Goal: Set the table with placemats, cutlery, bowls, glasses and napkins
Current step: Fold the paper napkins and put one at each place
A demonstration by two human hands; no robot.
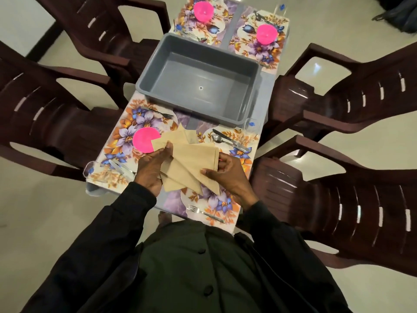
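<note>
Both hands hold a fanned bunch of tan folded napkins (189, 163) above the near end of the table. My left hand (152, 167) grips the bunch from the left. My right hand (222, 173) pinches one napkin at its right edge. Floral placemats (126, 132) cover the table. A pink bowl (144, 140) sits on the near left mat, partly behind the napkins. Two more pink bowls (203, 10) (266, 34) stand on the far mats. A fork (161, 113), a knife and spoon (228, 139), and a second fork (206, 213) lie on the near mats.
An empty grey plastic tub (158, 64) fills the table's middle. Dark brown plastic chairs (352, 199) stand on both sides. A clear glass (89, 169) sits at the near left corner, another (279, 9) at the far right.
</note>
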